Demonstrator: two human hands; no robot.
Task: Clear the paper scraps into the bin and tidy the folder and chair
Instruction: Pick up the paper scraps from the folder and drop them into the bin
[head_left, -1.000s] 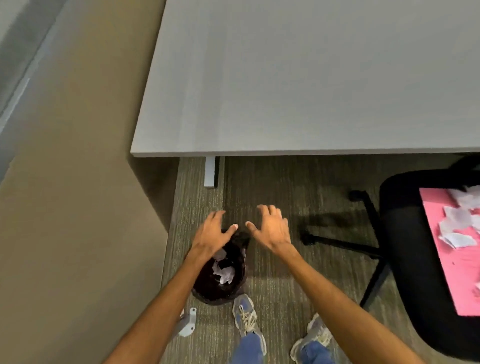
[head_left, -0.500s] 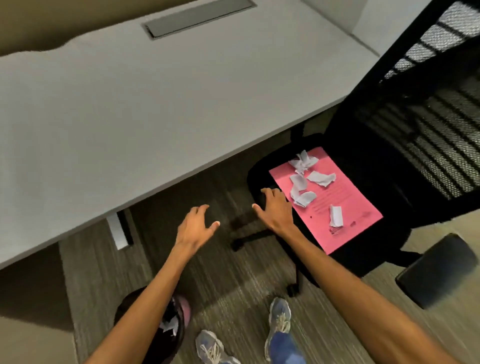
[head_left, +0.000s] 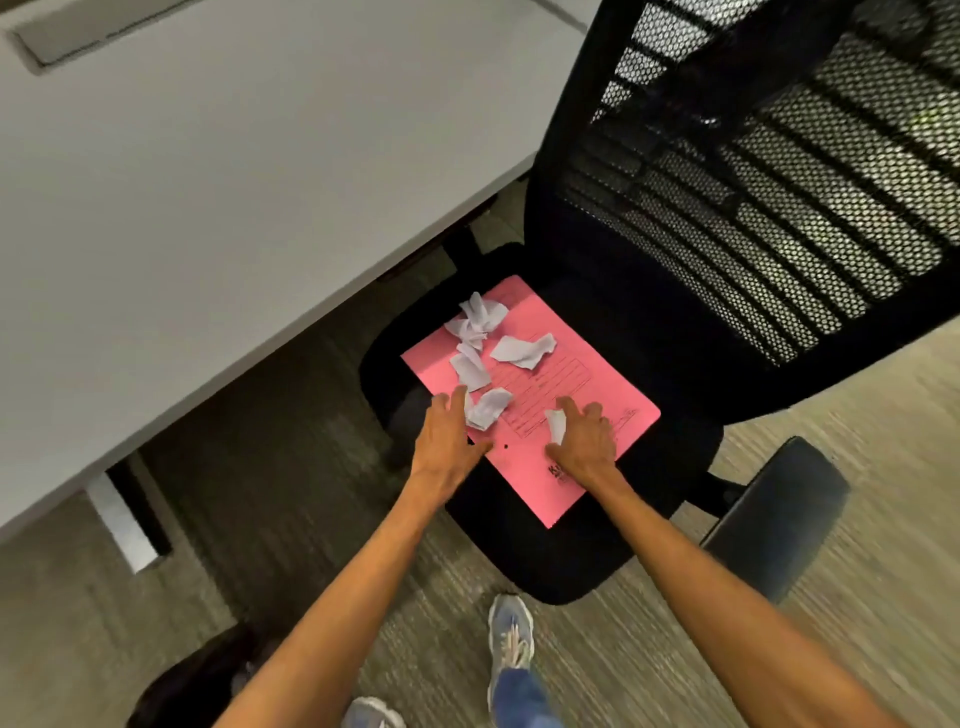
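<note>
A pale grey desk (head_left: 218, 171) fills the upper left of the frame, a long recessed cable slot (head_left: 93, 31) near its top-left corner. Under its edge at the left stands a light metal desk leg (head_left: 122, 519) – on striped grey-brown carpet (head_left: 857, 545) running across the bottom

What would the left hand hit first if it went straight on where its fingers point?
The left hand would probably meet the paper scrap just ahead on the pink folder; its height is unclear.
</note>
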